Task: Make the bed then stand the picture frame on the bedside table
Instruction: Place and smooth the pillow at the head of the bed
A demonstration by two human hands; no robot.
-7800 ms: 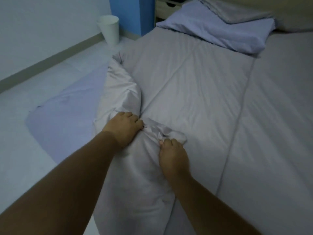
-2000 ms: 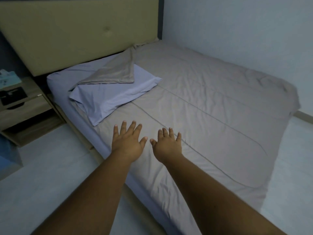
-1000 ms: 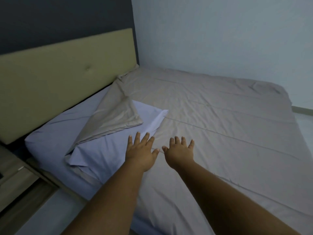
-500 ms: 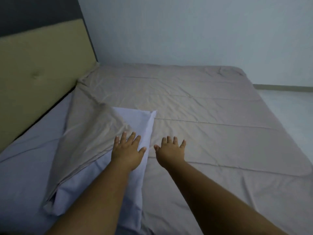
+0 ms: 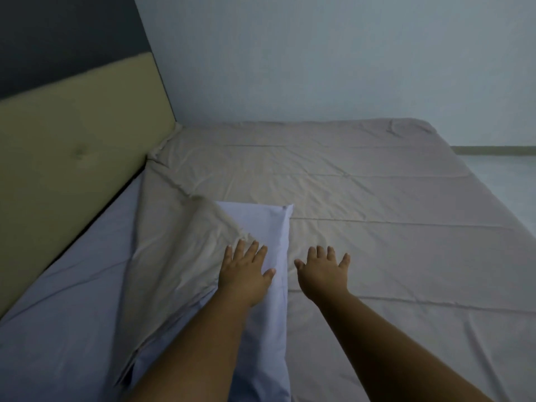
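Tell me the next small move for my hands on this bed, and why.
Probably lower the left hand and grip the edge of the folded-back flap of beige blanket lying across the pale lavender pillow. Both hands are open and hold nothing, the right hand is over flat blanket, and that flap is not spread flat.

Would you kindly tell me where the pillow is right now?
In the head view the pillow lies left of centre on the bed, partly under the folded-back blanket corner, with the left hand above it.
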